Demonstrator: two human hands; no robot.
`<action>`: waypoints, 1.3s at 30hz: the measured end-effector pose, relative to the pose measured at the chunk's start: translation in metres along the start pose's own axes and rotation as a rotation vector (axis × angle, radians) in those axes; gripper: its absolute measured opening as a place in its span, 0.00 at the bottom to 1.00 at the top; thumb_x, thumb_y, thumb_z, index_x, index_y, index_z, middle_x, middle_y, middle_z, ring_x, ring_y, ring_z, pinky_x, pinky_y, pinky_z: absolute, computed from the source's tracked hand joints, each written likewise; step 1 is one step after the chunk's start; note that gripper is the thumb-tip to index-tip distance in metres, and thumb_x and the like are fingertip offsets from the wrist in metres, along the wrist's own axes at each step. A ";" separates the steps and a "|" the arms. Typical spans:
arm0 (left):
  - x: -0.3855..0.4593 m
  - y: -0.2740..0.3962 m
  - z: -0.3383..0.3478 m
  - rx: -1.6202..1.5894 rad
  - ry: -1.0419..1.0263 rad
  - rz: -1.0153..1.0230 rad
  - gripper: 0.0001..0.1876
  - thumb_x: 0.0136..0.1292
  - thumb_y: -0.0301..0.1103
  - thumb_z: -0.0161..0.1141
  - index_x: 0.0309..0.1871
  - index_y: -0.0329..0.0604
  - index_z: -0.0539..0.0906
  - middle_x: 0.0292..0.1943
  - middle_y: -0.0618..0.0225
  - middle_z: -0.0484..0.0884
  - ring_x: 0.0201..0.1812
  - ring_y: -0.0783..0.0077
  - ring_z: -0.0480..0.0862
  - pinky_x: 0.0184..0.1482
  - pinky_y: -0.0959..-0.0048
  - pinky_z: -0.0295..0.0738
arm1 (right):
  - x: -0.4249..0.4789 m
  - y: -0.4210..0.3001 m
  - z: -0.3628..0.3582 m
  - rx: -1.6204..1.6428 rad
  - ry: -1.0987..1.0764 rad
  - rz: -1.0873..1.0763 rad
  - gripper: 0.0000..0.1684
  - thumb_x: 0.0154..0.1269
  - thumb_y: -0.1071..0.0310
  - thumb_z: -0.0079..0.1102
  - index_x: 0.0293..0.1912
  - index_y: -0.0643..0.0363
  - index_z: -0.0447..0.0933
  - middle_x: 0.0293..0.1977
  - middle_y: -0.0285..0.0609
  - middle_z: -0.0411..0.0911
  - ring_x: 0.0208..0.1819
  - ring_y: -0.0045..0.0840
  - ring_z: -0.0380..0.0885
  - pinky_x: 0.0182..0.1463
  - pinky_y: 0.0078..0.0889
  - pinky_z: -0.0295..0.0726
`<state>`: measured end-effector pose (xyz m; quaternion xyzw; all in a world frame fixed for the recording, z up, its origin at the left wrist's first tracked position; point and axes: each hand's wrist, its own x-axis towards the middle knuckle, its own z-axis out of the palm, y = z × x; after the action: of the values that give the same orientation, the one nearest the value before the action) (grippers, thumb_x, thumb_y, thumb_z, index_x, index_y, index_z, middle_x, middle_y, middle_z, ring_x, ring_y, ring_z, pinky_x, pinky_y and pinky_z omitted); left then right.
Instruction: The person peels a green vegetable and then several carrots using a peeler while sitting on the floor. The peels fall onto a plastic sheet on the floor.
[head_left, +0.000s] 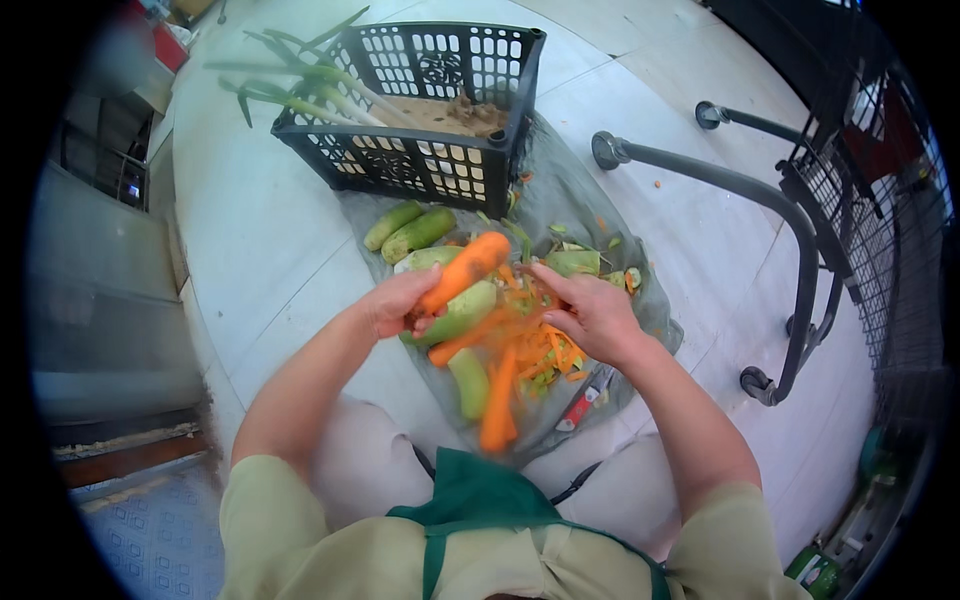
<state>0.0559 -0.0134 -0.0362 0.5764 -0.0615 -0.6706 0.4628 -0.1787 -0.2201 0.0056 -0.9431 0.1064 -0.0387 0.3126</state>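
Note:
My left hand (406, 300) grips the lower end of a large carrot (469, 271), which tilts up to the right. Close to the carrot's right side, my right hand (596, 311) is curled around something small and blurred, perhaps a peeler; the picture does not settle it. Beneath both hands, peeled carrots (499, 409) and pale green peeled vegetables (469, 382) lie on a grey plastic sheet (637, 360). Orange and green peelings (559, 352) are heaped below my right hand. Two unpeeled green vegetables (418, 232) rest near the crate. A red-handled knife or peeler (579, 409) lies nearer my knees.
A black plastic crate (405, 135) stands beyond the sheet, holding leeks or large green onions (330, 94) and ginger-like roots (478, 114). To the right is a wheeled metal cart frame (720, 178). A metal cabinet (97, 300) stands at the left.

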 end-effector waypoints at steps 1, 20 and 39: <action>-0.009 -0.004 0.018 -0.030 -0.008 -0.002 0.26 0.72 0.62 0.46 0.47 0.47 0.75 0.26 0.68 0.75 0.17 0.76 0.69 0.19 0.74 0.64 | 0.000 -0.006 -0.001 -0.012 -0.038 -0.038 0.36 0.60 0.59 0.65 0.68 0.38 0.67 0.32 0.42 0.75 0.38 0.37 0.77 0.42 0.40 0.75; -0.064 -0.026 0.083 -0.007 -0.273 0.025 0.42 0.53 0.65 0.69 0.62 0.45 0.70 0.29 0.68 0.76 0.14 0.83 0.67 0.15 0.81 0.63 | -0.039 0.088 -0.015 -0.281 -0.048 -0.076 0.34 0.56 0.53 0.67 0.63 0.34 0.72 0.34 0.38 0.79 0.38 0.36 0.79 0.41 0.43 0.75; -0.070 -0.027 0.072 0.305 -0.168 0.130 0.49 0.49 0.42 0.75 0.75 0.46 0.62 0.34 0.77 0.73 0.20 0.84 0.67 0.18 0.83 0.63 | -0.027 0.050 -0.025 -0.417 -0.176 -0.096 0.34 0.56 0.55 0.68 0.64 0.34 0.72 0.34 0.39 0.80 0.38 0.36 0.79 0.39 0.41 0.76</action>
<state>-0.0252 0.0180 0.0205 0.5767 -0.2378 -0.6681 0.4056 -0.2173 -0.2674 -0.0047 -0.9910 0.0395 0.0517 0.1167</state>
